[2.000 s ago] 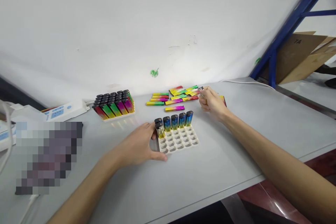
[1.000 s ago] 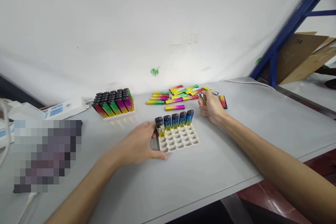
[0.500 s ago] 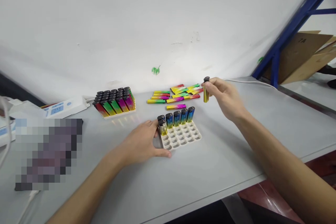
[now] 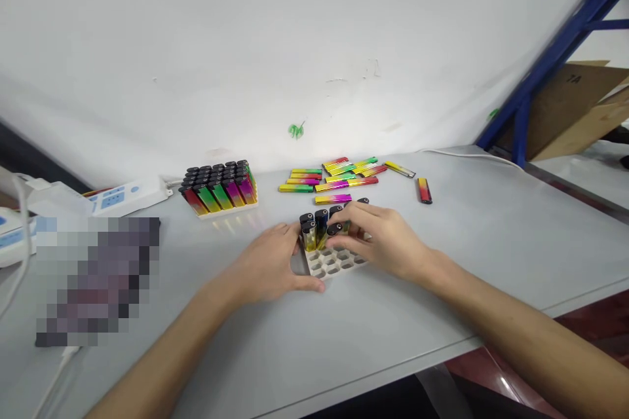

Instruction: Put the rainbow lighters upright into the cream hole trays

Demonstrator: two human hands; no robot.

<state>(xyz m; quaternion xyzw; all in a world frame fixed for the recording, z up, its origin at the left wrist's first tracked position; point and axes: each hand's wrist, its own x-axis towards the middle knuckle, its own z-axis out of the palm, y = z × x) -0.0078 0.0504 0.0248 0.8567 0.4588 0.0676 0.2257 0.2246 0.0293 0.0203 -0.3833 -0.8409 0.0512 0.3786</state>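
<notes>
The white lighter tray (image 4: 339, 263) lies on the table with a grid of holes. Several blue-and-yellow lighters (image 4: 321, 221) stand upright in its back row, and a yellow lighter (image 4: 309, 237) stands before them at the left end. My left hand (image 4: 270, 262) braces the tray's left side, thumb at the front corner and fingers by the back corner. Between thumb and fingers of my right hand (image 4: 381, 236) is a black-topped lighter (image 4: 335, 229), tilted over the second row. Its lower end is partly hidden, so I cannot tell whether it sits in a hole. That hand also covers some back-row lighters.
Several shiny coloured lighters (image 4: 339, 186) lie loose behind the tray; a red-and-yellow lighter (image 4: 424, 190) lies farther right. A full tray of lighters (image 4: 221, 190) stands back left. A power strip (image 4: 118, 200) and a blurred-out object (image 4: 98, 281) are at left. The wall (image 4: 314, 46) rises behind.
My right hand has come left and down with the lighter, from beyond the loose lighters to the tray. Two loose lighters at right are now uncovered. My left hand stays at the tray.
</notes>
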